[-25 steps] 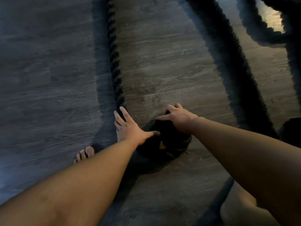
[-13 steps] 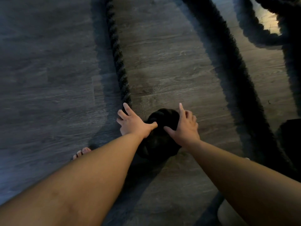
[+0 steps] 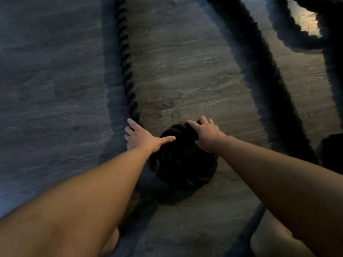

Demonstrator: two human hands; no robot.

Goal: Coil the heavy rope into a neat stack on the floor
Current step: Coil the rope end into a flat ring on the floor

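Note:
A thick black twisted rope [image 3: 126,67] runs down the floor from the top edge and winds into a small tight coil [image 3: 182,164] in front of me. My left hand [image 3: 143,137] lies flat with straight fingers against the rope where it enters the coil, its thumb stretched onto the coil's top. Over the coil's far edge my right hand [image 3: 205,134] curls its fingers round the rope. Both forearms reach in from the bottom of the view.
A second length of the same rope [image 3: 267,80] runs down the right side, and more loops [image 3: 297,39] lie at the top right. The floor [image 3: 185,71] is grey wood-look planks. My knee [image 3: 272,240] shows at the bottom right.
My right hand has moved from the coil's near right side, fingers spread, up to its far edge and curled over it. My left hand has stayed flat against the incoming rope.

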